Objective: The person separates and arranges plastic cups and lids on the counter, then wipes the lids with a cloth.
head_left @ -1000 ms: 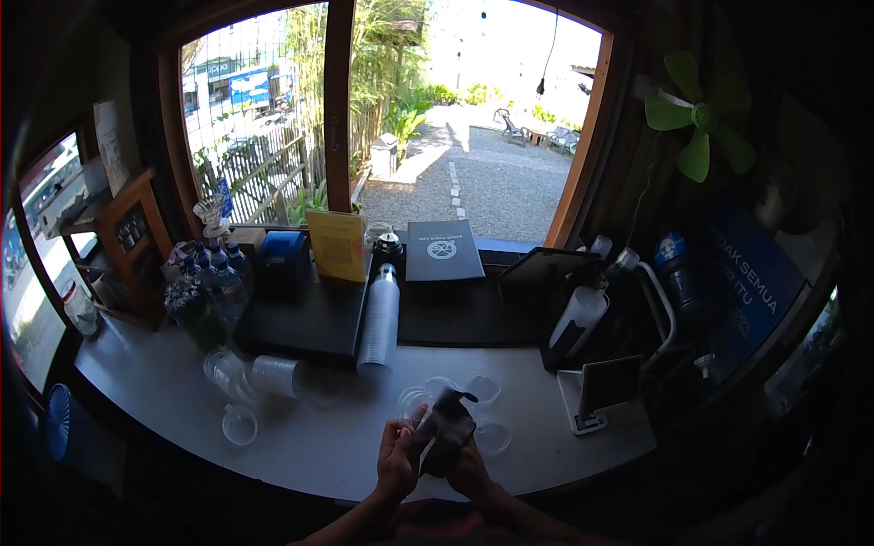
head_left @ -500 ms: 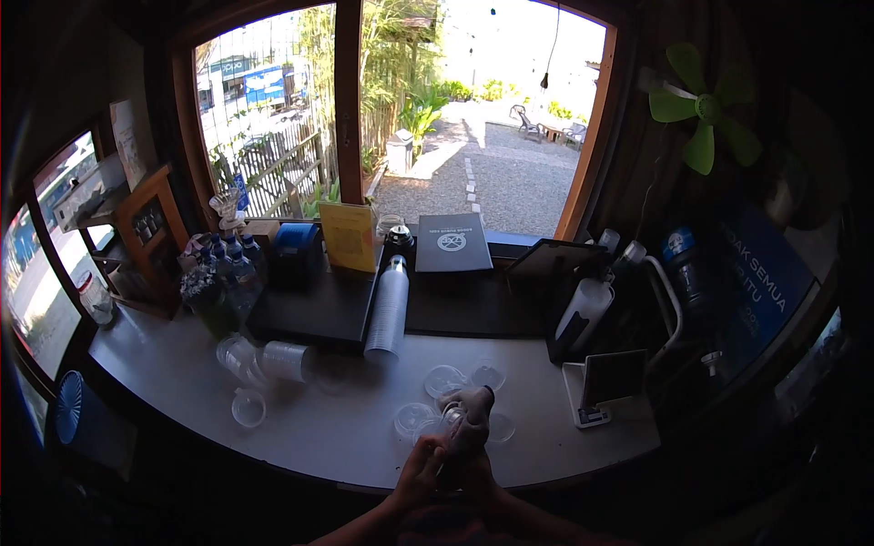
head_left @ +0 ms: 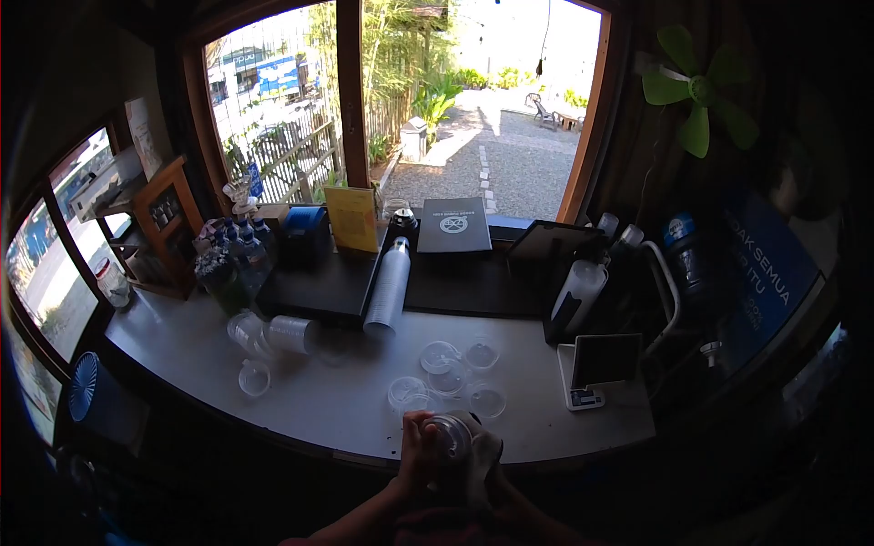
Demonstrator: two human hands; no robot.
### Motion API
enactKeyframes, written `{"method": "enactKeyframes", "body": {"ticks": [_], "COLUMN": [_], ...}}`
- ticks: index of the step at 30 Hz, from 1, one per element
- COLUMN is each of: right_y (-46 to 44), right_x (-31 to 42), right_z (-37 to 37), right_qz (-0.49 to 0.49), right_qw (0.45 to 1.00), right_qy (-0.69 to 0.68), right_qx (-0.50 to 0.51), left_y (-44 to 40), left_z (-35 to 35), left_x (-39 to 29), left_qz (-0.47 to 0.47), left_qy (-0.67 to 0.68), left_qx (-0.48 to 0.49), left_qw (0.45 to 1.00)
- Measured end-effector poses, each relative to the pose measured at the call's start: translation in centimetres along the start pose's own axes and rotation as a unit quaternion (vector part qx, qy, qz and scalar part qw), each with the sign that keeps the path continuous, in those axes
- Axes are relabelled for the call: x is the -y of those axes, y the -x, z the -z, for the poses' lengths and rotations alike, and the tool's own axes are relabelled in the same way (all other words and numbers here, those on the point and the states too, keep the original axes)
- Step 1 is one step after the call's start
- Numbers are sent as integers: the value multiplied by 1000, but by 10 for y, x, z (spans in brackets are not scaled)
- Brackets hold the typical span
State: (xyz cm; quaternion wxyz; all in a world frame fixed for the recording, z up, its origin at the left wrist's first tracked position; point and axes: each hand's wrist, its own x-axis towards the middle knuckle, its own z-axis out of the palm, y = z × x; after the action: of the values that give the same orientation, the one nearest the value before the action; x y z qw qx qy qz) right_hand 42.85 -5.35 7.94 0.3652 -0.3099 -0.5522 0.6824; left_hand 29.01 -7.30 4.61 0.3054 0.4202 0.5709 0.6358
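Close to my body, at the counter's front edge, my left hand [head_left: 417, 455] is closed around a clear round plastic lid [head_left: 452, 439]; whether a cup sits under it is hard to see. My right hand [head_left: 492, 487], mostly dark and covered, grips a pale grey cloth [head_left: 484, 453] pressed against the lid's right side. Just beyond my hands, several clear plastic lids lie flat in a cluster, among them a front left lid [head_left: 408, 393], a front right lid [head_left: 487, 400] and a back right lid [head_left: 482, 353].
A long stack of plastic cups [head_left: 390, 287] lies on the counter [head_left: 346, 409]. More clear cups [head_left: 291, 334] lie at the left, near a single clear container [head_left: 255, 378]. At the right stand a white device with dark screen [head_left: 605, 359] and a pump bottle [head_left: 580, 293].
Both hands have drawn nearer to my body with the lid and cloth. The lid's round top now faces up more openly, and the cloth has moved to its right side. The view has shifted slightly.
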Motion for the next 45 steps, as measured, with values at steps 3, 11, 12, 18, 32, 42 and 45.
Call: {"method": "enactKeyframes", "body": {"ticks": [3, 11, 12, 18, 32, 42, 45], "right_y": [23, 50, 51, 40, 40, 30, 26], "right_x": [-2, -63, -60, -67, 16, 81, 62], "right_z": [-6, 16, 18, 23, 82, 3, -2], "right_qz": [-29, -170, -175, -186, 169, 250, 225], "right_qw": [981, 921, 914, 928, 851, 902, 903], "right_qy": [-189, -348, -365, -320, -316, -285, -259], "right_qx": [2, -47, -20, -39, -384, -208, -258], "left_y": [24, 55, 59, 61, -58, -184, -186], "left_z": [1, 22, 24, 27, 12, 158, 164], "left_x": [15, 20, 18, 42, 90, 156, 152], "left_qz": [-38, 12, 9, 4, -109, -163, -225], "left_qy": [-56, -104, -127, -141, -296, -551, -525], "left_qx": [19, 22, 41, 72, 53, 39, 53], "left_qw": [998, 994, 991, 987, 947, 818, 819]}}
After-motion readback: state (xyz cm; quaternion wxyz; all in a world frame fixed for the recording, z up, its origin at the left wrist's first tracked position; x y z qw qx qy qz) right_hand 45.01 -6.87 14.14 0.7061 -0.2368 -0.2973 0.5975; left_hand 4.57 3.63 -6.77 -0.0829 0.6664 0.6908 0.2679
